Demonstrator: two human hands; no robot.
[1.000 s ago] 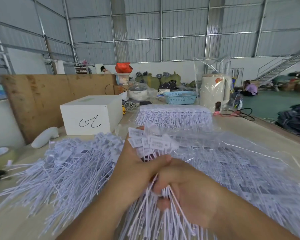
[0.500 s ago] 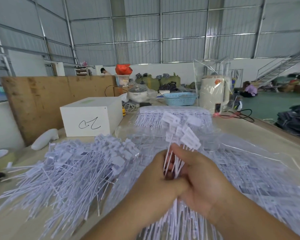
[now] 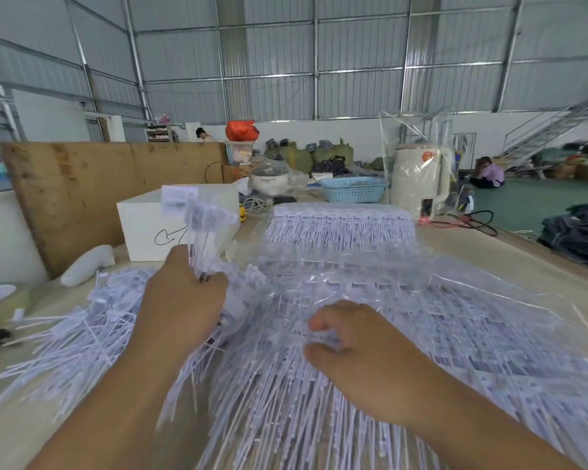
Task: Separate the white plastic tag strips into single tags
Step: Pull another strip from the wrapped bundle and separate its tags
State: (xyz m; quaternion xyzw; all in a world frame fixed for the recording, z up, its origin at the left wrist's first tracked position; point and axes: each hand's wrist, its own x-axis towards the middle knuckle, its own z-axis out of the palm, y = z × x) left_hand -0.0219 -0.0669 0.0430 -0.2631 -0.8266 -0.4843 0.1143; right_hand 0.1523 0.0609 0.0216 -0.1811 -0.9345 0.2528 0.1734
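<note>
My left hand (image 3: 180,300) grips a bunch of white plastic tags (image 3: 197,222) by their stems, heads up, above the loose pile of single tags (image 3: 78,334) on the left of the table. My right hand (image 3: 357,354) reaches down onto the stacked tag strips (image 3: 455,334) in front of me, thumb and fingers curled over the tags at its fingertips; whether it holds any I cannot tell. A thin clear plastic sheet covers part of this stack. Another neat stack of tag strips (image 3: 340,225) lies farther back.
A white box (image 3: 143,225) with a black scribble stands behind the loose pile. Beside it lies a white bottle (image 3: 87,264). A plywood board (image 3: 92,184) leans at the left. A blue basket (image 3: 352,189) and a wrapped cream appliance (image 3: 418,178) stand at the back.
My hands have come apart. The left hand carried the bunch of tags up and to the left, over the loose pile. The right hand let go and dropped onto the strip stack.
</note>
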